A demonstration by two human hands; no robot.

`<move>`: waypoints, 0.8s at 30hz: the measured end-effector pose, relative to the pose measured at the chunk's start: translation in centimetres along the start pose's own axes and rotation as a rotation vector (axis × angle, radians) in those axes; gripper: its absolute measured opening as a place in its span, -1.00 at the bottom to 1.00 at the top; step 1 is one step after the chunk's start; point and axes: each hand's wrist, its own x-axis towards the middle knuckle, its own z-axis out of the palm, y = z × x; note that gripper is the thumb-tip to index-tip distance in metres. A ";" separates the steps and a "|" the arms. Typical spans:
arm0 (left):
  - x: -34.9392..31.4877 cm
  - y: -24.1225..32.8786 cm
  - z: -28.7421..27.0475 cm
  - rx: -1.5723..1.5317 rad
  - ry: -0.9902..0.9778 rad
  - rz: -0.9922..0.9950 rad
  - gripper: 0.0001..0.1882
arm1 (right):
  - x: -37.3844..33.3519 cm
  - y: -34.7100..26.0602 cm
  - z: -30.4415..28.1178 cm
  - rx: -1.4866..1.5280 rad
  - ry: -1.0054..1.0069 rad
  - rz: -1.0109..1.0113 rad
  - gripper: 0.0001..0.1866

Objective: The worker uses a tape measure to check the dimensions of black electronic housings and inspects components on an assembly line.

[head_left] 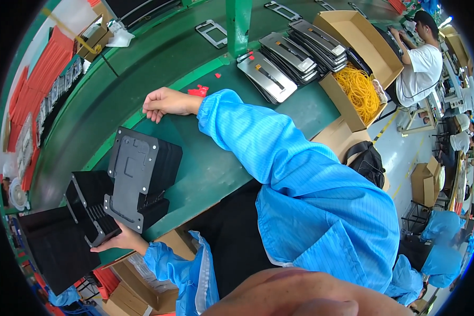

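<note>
At the lower left, my left hand (125,239) grips the lower edge of a black slotted frame (92,203). Right beside that frame stands a stack of black shaped plates (134,166) with small round metal spots at the corners. My right hand (166,102) hovers beyond the stack, near the bench's far green rail. Its fingers are curled into a pinch, and anything between them is too small to make out. Small red pieces (198,90) lie on the green bench just right of this hand.
Stacked silver panels (266,76) stand at the bench's far right, beside a cardboard box of yellow cords (358,92). A green post (238,26) rises behind. A large black panel (52,247) sits at lower left. A co-worker (421,68) sits at the upper right.
</note>
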 end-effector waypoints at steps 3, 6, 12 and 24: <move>0.1 0.3 0.0 -0.065 0.019 0.051 0.46 | 0.2 0.1 -0.3 -0.011 0.014 -0.013 -0.78; 0.0 1.0 0.1 -0.107 0.025 0.068 0.45 | 0.1 0.2 0.1 -0.078 -0.015 0.016 -0.77; 0.0 0.0 -0.3 -0.020 0.015 0.036 0.43 | 0.1 0.2 0.1 -0.065 -0.016 0.006 -0.78; 0.0 2.1 -0.8 -0.039 -0.007 -0.047 0.48 | -11.1 -15.7 -0.6 -0.898 0.126 -0.429 -0.82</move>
